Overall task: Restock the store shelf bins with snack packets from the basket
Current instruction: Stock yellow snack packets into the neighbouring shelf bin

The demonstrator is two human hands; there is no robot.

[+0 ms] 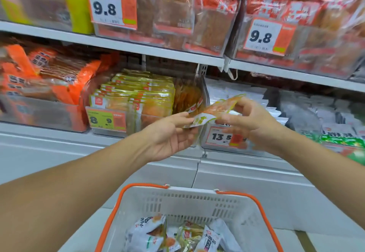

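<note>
A yellow-green and orange snack packet (215,109) is held up in front of the middle shelf. My left hand (171,133) pinches its lower left end, palm up. My right hand (248,121) grips its right end with thumb and fingers. Just left of the packet stands a clear bin (138,121) packed with matching yellow-green packets, priced 8.9. Below, the white basket (177,198) with orange handles holds several white and yellow packets (173,236).
A bin of orange packets (45,79) stands at the left. White packets (237,95) fill the bin tagged 13.5 behind my right hand. The upper shelf (138,46) carries bins of red packets priced 9.8. A white ledge runs below the shelf.
</note>
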